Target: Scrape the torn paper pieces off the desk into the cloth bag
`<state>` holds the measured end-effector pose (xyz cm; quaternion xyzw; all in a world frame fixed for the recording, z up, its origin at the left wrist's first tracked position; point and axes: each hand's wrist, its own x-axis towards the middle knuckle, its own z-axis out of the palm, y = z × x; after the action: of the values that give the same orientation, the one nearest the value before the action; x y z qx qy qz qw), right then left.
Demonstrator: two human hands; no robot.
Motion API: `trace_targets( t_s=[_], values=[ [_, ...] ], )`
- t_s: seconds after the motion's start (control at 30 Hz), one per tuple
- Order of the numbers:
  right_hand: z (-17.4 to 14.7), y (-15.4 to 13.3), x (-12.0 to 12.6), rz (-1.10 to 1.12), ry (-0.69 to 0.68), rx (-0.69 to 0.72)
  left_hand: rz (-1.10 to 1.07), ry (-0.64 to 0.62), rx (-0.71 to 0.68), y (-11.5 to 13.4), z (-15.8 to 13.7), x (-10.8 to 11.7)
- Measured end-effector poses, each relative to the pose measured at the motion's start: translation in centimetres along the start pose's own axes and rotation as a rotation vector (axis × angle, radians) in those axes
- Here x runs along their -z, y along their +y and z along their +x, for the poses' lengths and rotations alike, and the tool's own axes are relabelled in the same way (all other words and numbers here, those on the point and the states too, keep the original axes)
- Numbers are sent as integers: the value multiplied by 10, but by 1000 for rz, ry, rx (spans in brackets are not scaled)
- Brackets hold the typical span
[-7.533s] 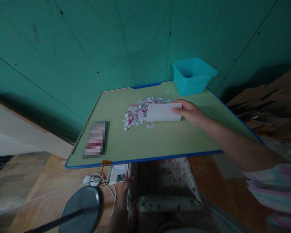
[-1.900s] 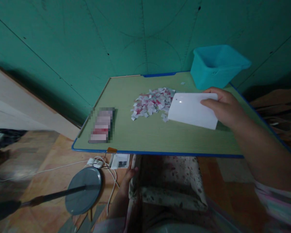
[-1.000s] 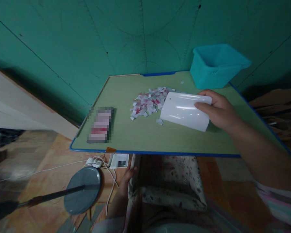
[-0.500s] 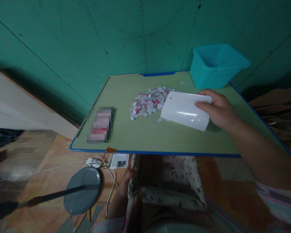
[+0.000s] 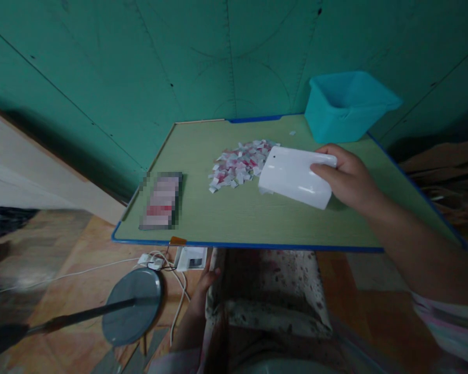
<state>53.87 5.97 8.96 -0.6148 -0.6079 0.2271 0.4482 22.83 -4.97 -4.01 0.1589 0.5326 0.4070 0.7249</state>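
My right hand point(image 5: 345, 174) grips the right end of a curved, glossy white plastic scraper point(image 5: 294, 176), thumb on top and the other fingers mostly hidden beyond it. The scraper has a small hole near its upper left corner, and its left edge lies against the right side of a pile of small white and pink paper scraps point(image 5: 239, 163). One scrap point(image 5: 265, 191) shows partly from under its lower left corner. Below the table, my left hand point(image 5: 203, 284) is at the left edge of a spotted cloth point(image 5: 273, 280); its fingers are mostly hidden.
A turquoise plastic bin point(image 5: 343, 114) stands at the table's back right. On the left of the blue-edged table point(image 5: 203, 218) lies a phone point(image 5: 161, 200), its screen pixelated. A green wall rises behind. Below are a grey round base point(image 5: 132, 322), white cables and a small white box point(image 5: 192, 257).
My right hand has shifted the scraper slightly left. A loose scrap that lay apart from its lower left corner is now partly under it. My left hand has stayed in place.
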Motion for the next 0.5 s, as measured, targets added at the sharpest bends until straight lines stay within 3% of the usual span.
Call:
trace_targets(
  t_s=[0.23, 0.5],
  values=[
    [-5, -3, -4, 43, -143, 1, -8, 20, -20, -6, 7, 6],
    [-4, -6, -2, 49, -159, 12, 77, 90, 2, -11, 29, 26]
  ],
)
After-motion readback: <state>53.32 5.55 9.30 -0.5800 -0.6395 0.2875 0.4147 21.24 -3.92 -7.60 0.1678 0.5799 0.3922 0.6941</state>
